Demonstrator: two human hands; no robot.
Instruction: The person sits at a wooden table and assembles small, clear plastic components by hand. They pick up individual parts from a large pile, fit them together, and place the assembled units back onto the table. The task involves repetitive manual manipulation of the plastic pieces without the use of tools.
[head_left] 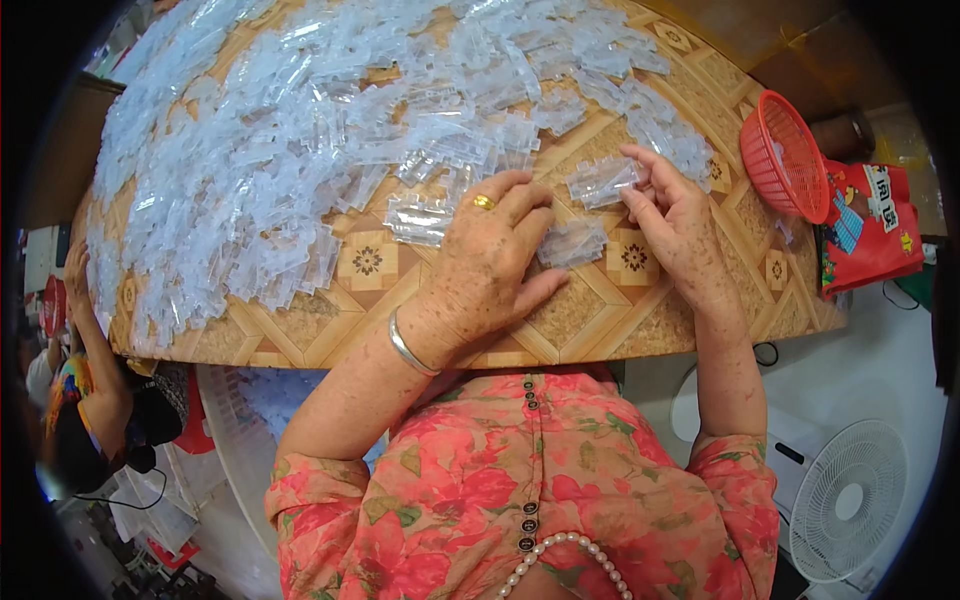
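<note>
A great heap of small clear plastic pieces (300,130) covers most of a patterned wooden table (600,310). My left hand (490,265), with a gold ring and a silver bangle, lies palm down on the table, its fingers spread over a few clear pieces (420,220) near the heap's edge. A small bundle of clear pieces (572,243) lies between my hands. My right hand (675,225) holds a clear plastic piece (600,182) at its fingertips, just above the table.
A red plastic basket (785,155) stands tilted at the table's right edge, beside a red printed bag (870,235). A white fan (850,500) stands on the floor at lower right. Another person's arm (85,320) reaches the table's left edge.
</note>
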